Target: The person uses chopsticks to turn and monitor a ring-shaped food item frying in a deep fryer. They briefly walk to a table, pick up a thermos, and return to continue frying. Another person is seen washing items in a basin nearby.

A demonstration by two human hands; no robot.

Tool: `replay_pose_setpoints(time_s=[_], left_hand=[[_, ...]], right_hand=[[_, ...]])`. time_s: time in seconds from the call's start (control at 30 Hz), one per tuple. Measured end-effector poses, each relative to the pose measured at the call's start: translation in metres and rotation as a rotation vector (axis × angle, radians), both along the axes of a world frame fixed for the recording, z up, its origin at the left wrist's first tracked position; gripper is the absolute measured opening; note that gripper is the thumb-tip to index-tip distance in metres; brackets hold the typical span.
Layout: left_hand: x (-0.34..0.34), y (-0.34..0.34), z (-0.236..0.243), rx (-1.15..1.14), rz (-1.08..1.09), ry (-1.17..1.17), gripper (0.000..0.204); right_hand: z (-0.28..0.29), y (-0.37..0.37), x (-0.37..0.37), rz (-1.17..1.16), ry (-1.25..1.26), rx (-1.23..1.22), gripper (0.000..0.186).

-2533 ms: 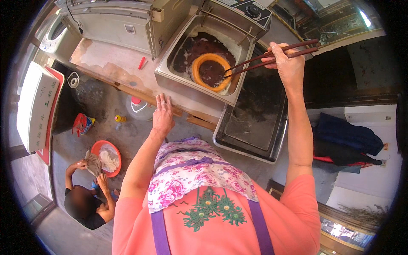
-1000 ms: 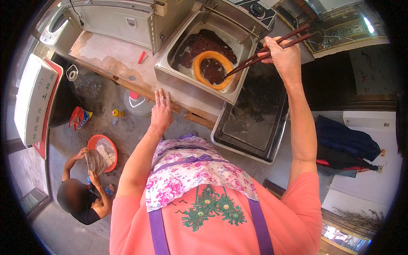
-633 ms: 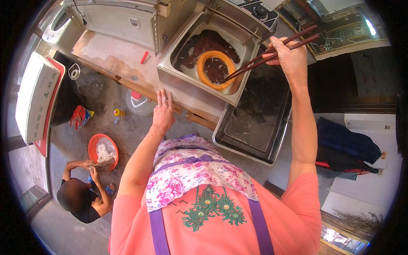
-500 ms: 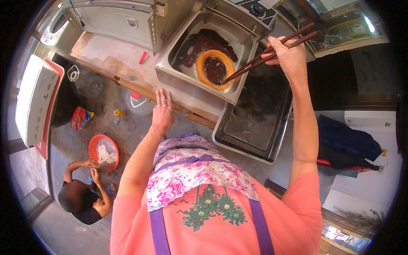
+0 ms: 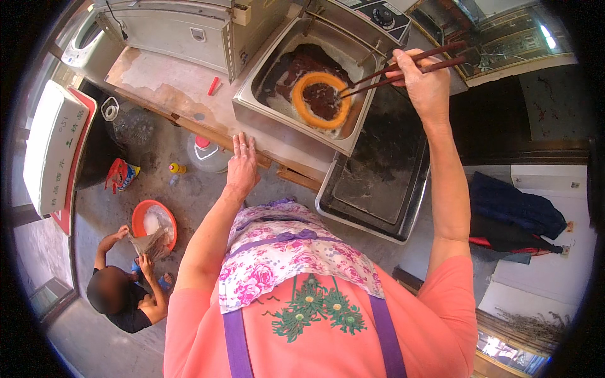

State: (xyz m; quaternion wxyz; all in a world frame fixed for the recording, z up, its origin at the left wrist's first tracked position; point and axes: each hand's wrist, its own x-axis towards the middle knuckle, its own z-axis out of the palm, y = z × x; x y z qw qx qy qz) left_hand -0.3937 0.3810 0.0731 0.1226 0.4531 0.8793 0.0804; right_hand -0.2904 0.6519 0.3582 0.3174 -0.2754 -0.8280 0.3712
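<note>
My right hand (image 5: 421, 85) grips a pair of long dark chopsticks (image 5: 372, 83), angled down into a square steel fryer (image 5: 249, 107) of dark oil with pale foam. An orange-golden ring of dough (image 5: 305, 114) lies in the oil, the chopstick tips at its right side. My left hand (image 5: 242, 164) rests with outstretched fingers at the wooden front edge of the counter (image 5: 157, 74), left of and below the fryer. A black rectangular tray (image 5: 372, 189) with a pale rim sits beside the fryer, partly beneath my right arm.
A person (image 5: 126, 299) in black crouches at lower left, handling cloth over an orange basin (image 5: 169, 208). A water jug (image 5: 211, 160), yellow bottle (image 5: 178, 168) and red bag (image 5: 118, 175) stand on the floor. A steel cabinet (image 5: 167, 31) backs the counter. Dark jackets (image 5: 510, 208) lie at right.
The chopstick tips have shifted from the ring's lower right up toward its upper right, spreading slightly. My left hand stays at the edge. The crouching person's hands have moved with the cloth.
</note>
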Motion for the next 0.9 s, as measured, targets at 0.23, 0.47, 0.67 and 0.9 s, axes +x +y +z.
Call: replay_pose_setpoints(time_s=[0.23, 0.47, 0.67, 0.9], left_hand=[[0.001, 0.0, 0.004, -0.003, 0.0, 0.011, 0.089], [0.0, -0.001, -0.003, 0.042, -0.007, 0.03, 0.086], [0.001, -0.001, 0.0, 0.054, -0.019, 0.02, 0.087], [0.0, -0.002, 0.0, 0.063, -0.01, 0.013, 0.088]], right_hand=[[-0.01, -0.002, 0.008, 0.005, 0.078, -0.209, 0.018], [0.0, 0.009, 0.02, -0.119, 0.026, -0.116, 0.018], [-0.003, 0.009, 0.02, -0.107, 0.049, -0.166, 0.019], [-0.001, 0.014, 0.019, -0.108, -0.002, -0.153, 0.019]])
